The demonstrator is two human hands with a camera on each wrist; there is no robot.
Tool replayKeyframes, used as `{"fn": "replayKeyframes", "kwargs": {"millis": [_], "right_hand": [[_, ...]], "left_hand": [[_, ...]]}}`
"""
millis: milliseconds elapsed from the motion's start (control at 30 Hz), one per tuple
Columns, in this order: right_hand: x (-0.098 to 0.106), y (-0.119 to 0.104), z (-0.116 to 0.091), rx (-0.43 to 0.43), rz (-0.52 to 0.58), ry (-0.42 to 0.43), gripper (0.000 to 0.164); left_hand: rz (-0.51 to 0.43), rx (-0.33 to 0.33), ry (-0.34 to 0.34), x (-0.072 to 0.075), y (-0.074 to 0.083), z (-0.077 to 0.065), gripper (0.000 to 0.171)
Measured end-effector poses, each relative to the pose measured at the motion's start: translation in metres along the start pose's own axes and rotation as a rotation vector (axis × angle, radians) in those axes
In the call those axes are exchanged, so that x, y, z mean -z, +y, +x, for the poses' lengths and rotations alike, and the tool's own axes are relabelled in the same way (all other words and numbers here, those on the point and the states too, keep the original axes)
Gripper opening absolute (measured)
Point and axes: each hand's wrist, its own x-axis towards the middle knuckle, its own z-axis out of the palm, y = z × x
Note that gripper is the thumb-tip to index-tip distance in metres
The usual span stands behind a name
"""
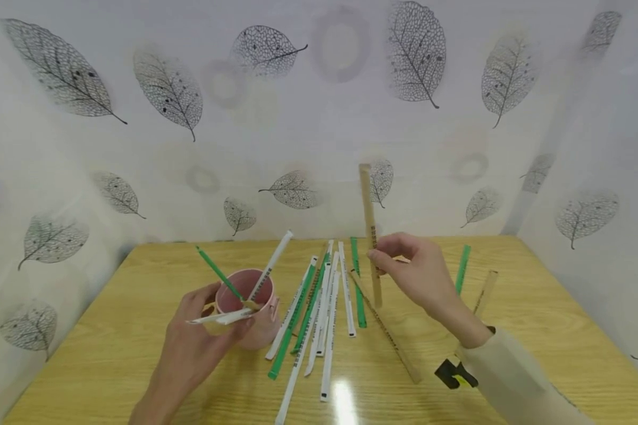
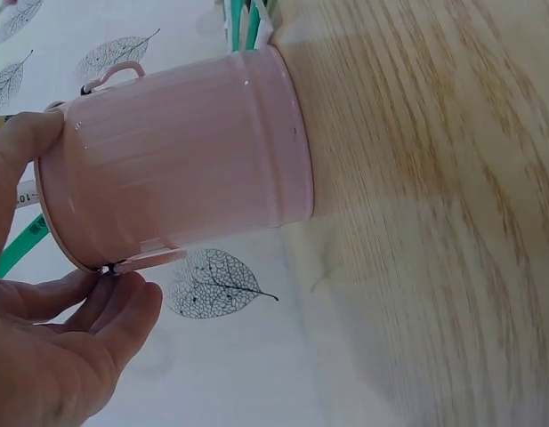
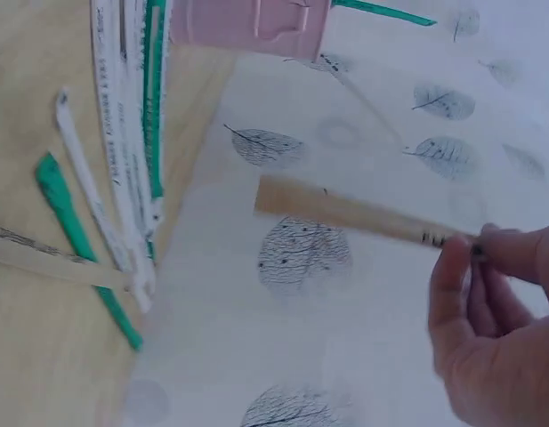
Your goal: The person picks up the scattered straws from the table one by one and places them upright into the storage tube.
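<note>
Tabletop is stretching across the lower half of the head view, its far edge running along the middle of the frame beneath a leaf-patterned backdrop, its side edges slanting outward toward the lower corners. Wood grain is showing left of the pink cup and along the lower right, while loose paper packets in white, green and brown are crowding the centre, between the two hands.

At lower left, the left hand is gripping the cup near its rim, thumb on one side and curled fingers on the other, beside a handle. A green packet and a white packet are sticking out of the cup's mouth, and further white ends are lying over the near rim.

Right of centre, the right hand is pinching a brown packet below its middle, between thumb and fingers; it is pointing nearly upright, well apart from the cup.

In the right wrist view this packet is blurring, its other end disappearing behind the hand; whether its lower tip is touching the wood, I cannot tell. The cream sleeve is running off the lower right edge, and a black object beside it is proving hard to identify.
</note>
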Motion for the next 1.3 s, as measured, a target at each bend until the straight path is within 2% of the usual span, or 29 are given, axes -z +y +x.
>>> {"fn": "replayKeyframes", "kwargs": {"millis": [233, 433, 633, 1100, 1300], "right_hand": [[-0.024, -0.032, 0.004, 0.288, 0.234, -0.007, 0.008], [-0.047, -0.045, 0.010, 0.400, 0.340, -0.037, 0.011], [-0.059, -0.048, 0.013, 0.431, 0.364, -0.066, 0.011], [-0.071, -0.051, 0.016, 0.413, 0.388, -0.083, 0.010], [-0.089, -0.046, 0.021, 0.450, 0.385, -0.084, 0.009]], "left_hand": [[-0.012, -0.034, 0.031, 0.000, -0.002, 0.001, 0.067], [-0.016, -0.053, 0.049, -0.003, -0.003, 0.001, 0.070], [-0.015, -0.075, 0.062, -0.004, -0.003, 0.003, 0.070], [-0.074, 0.012, -0.051, -0.002, -0.008, 0.005, 0.077], [-0.076, -0.042, -0.038, -0.005, -0.008, 0.007, 0.079]]}}
